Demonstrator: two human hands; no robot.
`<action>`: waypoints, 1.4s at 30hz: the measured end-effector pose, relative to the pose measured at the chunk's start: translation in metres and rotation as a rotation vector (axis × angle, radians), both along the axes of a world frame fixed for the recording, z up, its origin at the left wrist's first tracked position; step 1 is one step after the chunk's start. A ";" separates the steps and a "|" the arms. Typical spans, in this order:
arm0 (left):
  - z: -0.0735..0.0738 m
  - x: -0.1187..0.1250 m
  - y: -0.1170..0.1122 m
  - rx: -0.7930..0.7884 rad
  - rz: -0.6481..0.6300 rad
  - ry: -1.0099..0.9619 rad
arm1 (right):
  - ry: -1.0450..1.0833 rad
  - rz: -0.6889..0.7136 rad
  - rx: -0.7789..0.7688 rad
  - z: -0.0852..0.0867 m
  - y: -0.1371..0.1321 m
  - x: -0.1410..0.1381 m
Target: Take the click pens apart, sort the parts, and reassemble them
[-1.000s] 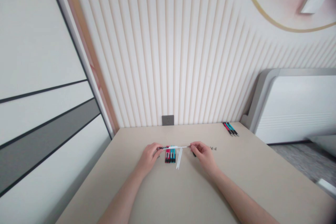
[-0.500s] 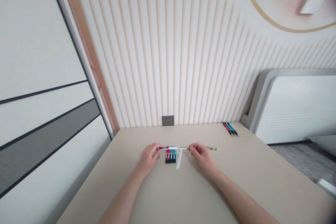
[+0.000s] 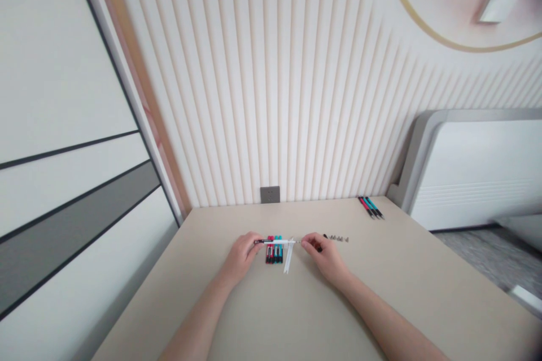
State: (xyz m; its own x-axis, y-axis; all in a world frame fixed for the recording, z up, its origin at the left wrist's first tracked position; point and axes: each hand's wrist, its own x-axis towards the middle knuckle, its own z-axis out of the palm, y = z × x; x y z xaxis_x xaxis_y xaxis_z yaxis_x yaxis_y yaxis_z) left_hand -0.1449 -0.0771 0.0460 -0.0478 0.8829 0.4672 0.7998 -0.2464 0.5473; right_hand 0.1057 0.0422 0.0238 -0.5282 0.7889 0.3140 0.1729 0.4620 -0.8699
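Watching this over the head cam feed from my desk, and the bit that matters is small and dead centre on a beige tabletop (image 3: 271,304). The left hand (image 3: 241,255) is pinched shut on the dark end of a white-barrelled pen (image 3: 277,241), which lies level and pokes out to the right, crossing just above the markers. My guess is that grip is there to keep the pen steady and clear of everything below it. The right hand (image 3: 324,254) sits near the pen's far end with its fingers curled and thumb and forefinger close together, but honestly I can't tell from this angle whether it has hold of anything. A thin line seems to run from the pen toward those fingers, though it's too fine to call. Under the pen, four markers (image 3: 274,249) with red and teal bodies lie tight side by side, which looks like a deliberate lineup to keep them handy. Two white plastic strips (image 3: 288,255) sit just right of them, angled slightly. Further right is a short row of tiny metal parts (image 3: 339,238), possibly screws or springs, with a small dark piece (image 3: 325,236) at its near end. Back by the ribbed wall panel (image 3: 296,96), a separate bunch of red and teal pens (image 3: 370,207) lies well apart from the hands, near a wall socket (image 3: 270,194).
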 end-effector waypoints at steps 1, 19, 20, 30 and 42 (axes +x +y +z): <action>0.000 0.000 0.000 -0.009 -0.011 0.002 | -0.012 0.009 0.015 0.000 -0.001 0.000; 0.000 0.000 0.001 -0.026 0.043 -0.007 | -0.445 -0.183 0.340 0.006 0.019 0.021; 0.000 0.000 0.001 -0.027 0.046 -0.007 | -0.479 -0.179 0.349 0.005 0.018 0.021; -0.001 -0.001 0.001 -0.049 0.057 -0.021 | -0.448 -0.121 0.330 0.006 0.007 0.013; 0.002 0.001 0.000 -0.030 0.049 -0.031 | 0.077 -0.094 -0.071 -0.005 0.012 0.005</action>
